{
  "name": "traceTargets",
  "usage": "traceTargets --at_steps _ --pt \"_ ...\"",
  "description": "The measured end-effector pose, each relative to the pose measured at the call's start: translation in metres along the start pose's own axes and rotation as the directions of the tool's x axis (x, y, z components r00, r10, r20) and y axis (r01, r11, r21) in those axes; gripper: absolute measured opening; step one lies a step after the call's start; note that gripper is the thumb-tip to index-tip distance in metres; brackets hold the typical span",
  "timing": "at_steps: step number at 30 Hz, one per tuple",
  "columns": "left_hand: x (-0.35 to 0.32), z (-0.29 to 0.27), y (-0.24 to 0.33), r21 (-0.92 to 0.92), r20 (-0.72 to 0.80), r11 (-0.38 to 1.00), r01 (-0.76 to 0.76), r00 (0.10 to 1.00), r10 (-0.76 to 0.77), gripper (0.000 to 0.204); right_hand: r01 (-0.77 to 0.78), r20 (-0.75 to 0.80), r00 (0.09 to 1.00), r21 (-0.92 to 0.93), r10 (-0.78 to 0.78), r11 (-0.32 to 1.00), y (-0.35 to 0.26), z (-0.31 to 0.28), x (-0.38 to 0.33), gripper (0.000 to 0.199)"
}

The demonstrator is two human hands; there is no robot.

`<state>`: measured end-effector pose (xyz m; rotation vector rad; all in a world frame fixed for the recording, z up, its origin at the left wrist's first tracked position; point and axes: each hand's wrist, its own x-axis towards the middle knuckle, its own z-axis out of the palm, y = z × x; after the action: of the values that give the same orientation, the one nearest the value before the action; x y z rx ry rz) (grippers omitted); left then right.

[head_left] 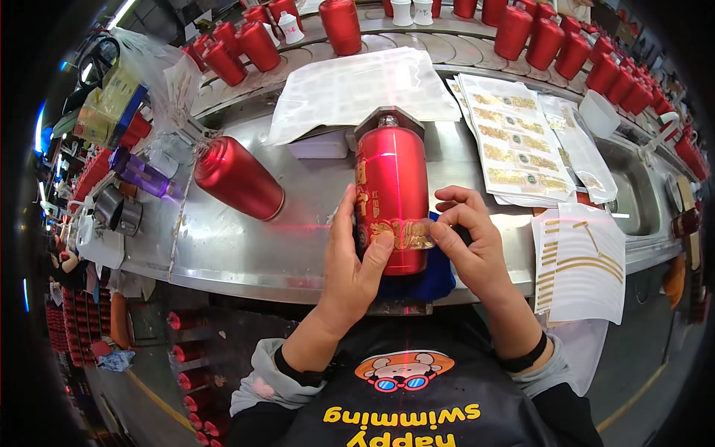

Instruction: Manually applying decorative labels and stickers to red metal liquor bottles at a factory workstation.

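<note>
A glossy red bottle (398, 179) lies in front of me, its neck pointing away and resting at a dark angular holder (417, 123). Gold lettering runs along its left side, and thin red light lines cross it. Around its lower part runs a clear decal strip with a gold pattern (406, 234). My left hand (350, 257) grips the bottle's left side, thumb pressing on the decal. At the bottle's right edge, my right hand (469, 242) pinches the strip's free end between thumb and forefinger, with the other fingers curled loosely. A blue cloth (432, 281) shows beneath the bottle.
Another red bottle (237, 179) stands to the left on the metal table (298, 253). Decal sheets (514, 141) are stacked at right, with gold-striped sheets (581, 261) nearer. A sink (637, 197) sits far right. Several red bottles line the conveyor (458, 51) behind.
</note>
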<state>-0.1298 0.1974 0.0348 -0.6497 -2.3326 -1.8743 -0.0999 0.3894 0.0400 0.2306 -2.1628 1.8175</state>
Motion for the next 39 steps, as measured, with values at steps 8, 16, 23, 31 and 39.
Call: traceTargets --at_steps 8,16,23,31,39 --pt "0.006 0.005 0.005 -0.049 -0.03 0.997 0.059 0.998 -0.061 0.067 0.048 -0.02 0.999 -0.018 -0.048 0.999 0.001 0.0 0.0 0.012" --pt "0.007 0.006 0.002 -0.044 -0.046 0.998 0.046 0.998 -0.048 0.064 0.054 -0.016 0.998 -0.035 -0.055 0.998 0.005 0.003 0.001 0.011" --pt "-0.008 -0.007 0.016 -0.026 -0.015 0.995 -0.099 0.995 0.098 0.081 -0.018 -0.045 0.999 -0.094 0.014 0.995 0.011 -0.007 -0.006 0.007" --pt "-0.022 -0.011 -0.001 0.392 0.134 0.856 -0.338 0.941 0.31 0.086 0.149 -0.109 0.981 -0.091 -0.159 0.985 0.012 -0.002 -0.017 0.042" --pt "-0.025 -0.018 0.013 0.665 0.277 0.59 -0.458 0.885 0.375 0.072 0.065 -0.07 0.996 0.054 -0.061 0.996 0.012 -0.003 -0.023 0.043"
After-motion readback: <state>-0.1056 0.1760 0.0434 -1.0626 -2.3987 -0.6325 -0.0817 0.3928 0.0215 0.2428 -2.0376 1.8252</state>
